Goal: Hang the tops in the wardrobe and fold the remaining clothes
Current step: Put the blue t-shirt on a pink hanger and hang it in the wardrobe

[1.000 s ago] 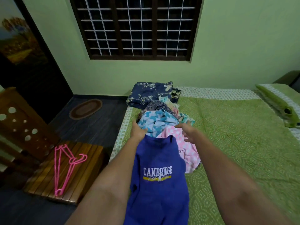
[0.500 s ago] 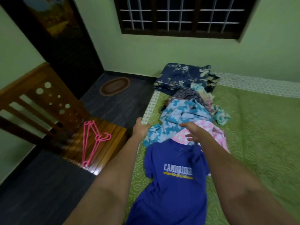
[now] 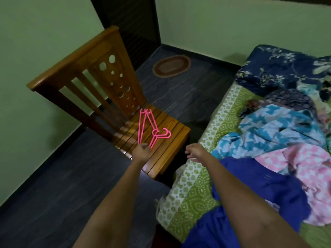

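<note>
Reaching down to the wooden chair [image 3: 162, 140], the left hand [image 3: 141, 152] sits at the near ends of the pink hangers [image 3: 151, 129], its fingers [image 3: 145, 146] curled in at the tips of the hangers. Whether they have actually closed round the plastic I cannot tell, since the back of the hand hides the contact. The hangers lie bunched together on the slatted seat, hooks pointing toward the bed [image 3: 193, 187], long arms running back toward the chair's pierced backrest.

The right hand [image 3: 194, 153] hovers over the gap between the chair and the bed edge, fingers [image 3: 188, 154] loosely spread and relaxed, holding nothing.

On the bed, the blue top [image 3: 254, 190] lies spread flat near the edge, partly under the right forearm. Just beyond it is a pink-and-white checked garment [image 3: 304, 169], touching the blue top, and past that a light-blue patterned garment [image 3: 279, 129] heaped on more clothes. A dark navy floral cloth [image 3: 272, 68] lies at the far end of the pile, by the wall. The bed carries a green patterned sheet with a pale border.

A small oval mat [image 3: 171, 66] lies on the dark floor [image 3: 53, 194] beyond the chair, in front of a dark door [image 3: 129, 24].
</note>
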Action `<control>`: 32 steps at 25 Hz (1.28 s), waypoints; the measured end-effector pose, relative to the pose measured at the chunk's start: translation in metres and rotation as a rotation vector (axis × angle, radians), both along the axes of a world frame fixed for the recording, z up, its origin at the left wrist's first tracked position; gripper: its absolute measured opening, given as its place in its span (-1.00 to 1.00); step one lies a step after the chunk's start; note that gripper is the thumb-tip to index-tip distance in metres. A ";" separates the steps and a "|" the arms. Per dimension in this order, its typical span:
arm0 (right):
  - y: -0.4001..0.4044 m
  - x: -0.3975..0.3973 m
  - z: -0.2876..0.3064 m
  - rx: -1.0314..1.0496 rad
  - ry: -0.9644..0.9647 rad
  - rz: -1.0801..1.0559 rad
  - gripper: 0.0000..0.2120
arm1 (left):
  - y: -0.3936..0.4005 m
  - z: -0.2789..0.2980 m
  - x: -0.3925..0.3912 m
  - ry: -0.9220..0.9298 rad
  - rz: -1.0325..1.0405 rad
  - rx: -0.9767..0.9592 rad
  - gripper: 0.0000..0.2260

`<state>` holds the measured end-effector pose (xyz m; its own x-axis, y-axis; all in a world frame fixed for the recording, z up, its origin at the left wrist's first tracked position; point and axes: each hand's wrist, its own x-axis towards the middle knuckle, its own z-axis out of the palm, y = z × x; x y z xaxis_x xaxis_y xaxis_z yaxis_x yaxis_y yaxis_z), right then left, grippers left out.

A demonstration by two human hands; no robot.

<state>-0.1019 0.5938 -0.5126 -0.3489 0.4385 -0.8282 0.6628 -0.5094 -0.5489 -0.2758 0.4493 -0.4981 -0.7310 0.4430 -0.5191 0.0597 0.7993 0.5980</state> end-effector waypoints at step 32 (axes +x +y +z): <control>0.011 -0.141 -0.225 0.079 0.124 -0.875 -0.65 | 0.076 -0.233 -0.101 -0.138 -0.612 -0.086 -0.80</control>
<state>-0.2427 0.6045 -0.7379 0.0530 0.6444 -0.7629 -0.0125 -0.7634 -0.6458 -0.3766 0.5255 -0.7315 -0.2825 0.7119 -0.6430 0.4482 0.6906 0.5677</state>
